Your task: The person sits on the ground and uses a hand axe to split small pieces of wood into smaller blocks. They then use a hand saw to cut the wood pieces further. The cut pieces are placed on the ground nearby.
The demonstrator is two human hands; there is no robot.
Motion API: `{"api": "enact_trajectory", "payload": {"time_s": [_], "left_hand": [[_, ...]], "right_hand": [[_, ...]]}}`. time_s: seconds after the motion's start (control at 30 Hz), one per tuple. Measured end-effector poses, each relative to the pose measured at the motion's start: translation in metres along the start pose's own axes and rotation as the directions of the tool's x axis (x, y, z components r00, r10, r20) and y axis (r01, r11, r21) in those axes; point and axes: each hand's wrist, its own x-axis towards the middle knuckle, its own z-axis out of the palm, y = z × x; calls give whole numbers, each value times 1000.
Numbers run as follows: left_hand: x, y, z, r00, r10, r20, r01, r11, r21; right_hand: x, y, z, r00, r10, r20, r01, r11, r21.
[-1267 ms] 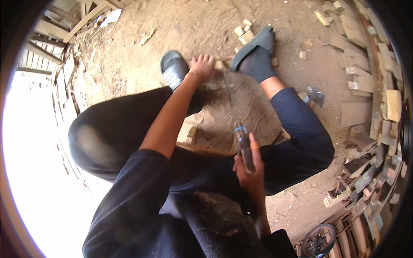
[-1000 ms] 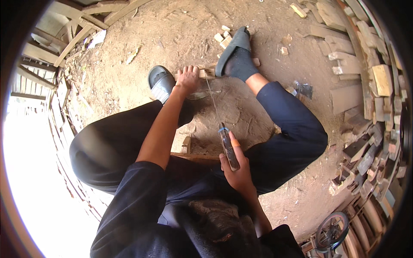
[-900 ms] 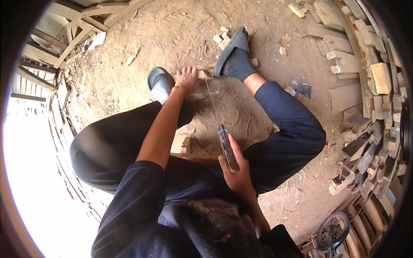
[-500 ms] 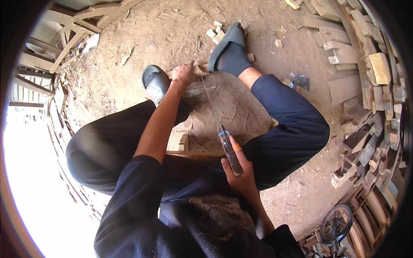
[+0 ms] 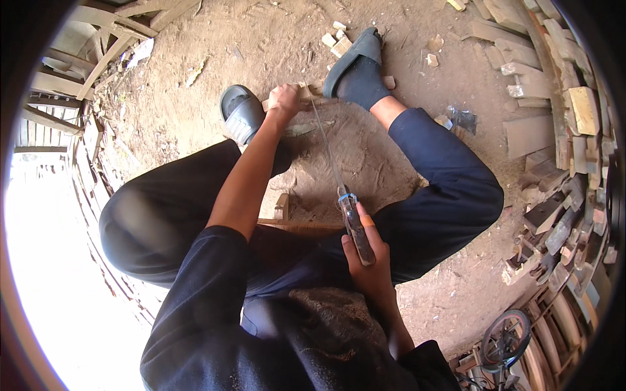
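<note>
Over the head feed I had the right hand (image 5: 372,264) wrapped around the dark handle of a handsaw (image 5: 353,223), an orange band on its index finger. The thin blade ran forward to a wood piece (image 5: 305,93) lying low between the left sandal (image 5: 241,115) and the right sandal (image 5: 352,63). I saw the left hand (image 5: 284,99) clenched on that wood, just left of the blade. Small wooden blocks (image 5: 340,46) lay beside the right sandal on the dirt ground (image 5: 267,39).

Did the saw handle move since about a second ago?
Yes. Judged against the dark plastic scrap on the ground, the saw handle in the right hand has come back a little, toward the person's body.
</note>
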Motion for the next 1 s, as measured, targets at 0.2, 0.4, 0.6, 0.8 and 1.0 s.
{"api": "enact_trajectory", "payload": {"time_s": [0.2,0.4,0.6,0.8,1.0], "left_hand": [[-12,0,-4,999,3,-36,-4,1000,-19],[-15,-3,-9,999,35,-27,-38,994,-106],[-20,-1,-16,999,38,-1,-37,983,-178],[-19,-2,-19,998,66,14,-63,985,-158],[-22,-5,-6,992,69,-105,-84,985,-151]], "right_hand": [[-6,0,-5,997,-73,-4,72,990,-120],[21,-9,-3,998,57,42,-56,998,-2],[1,-26,-18,966,240,96,-227,965,-130],[28,-8,-4,989,130,74,-123,988,-93],[0,-21,-16,998,52,21,-51,997,-65]]}}
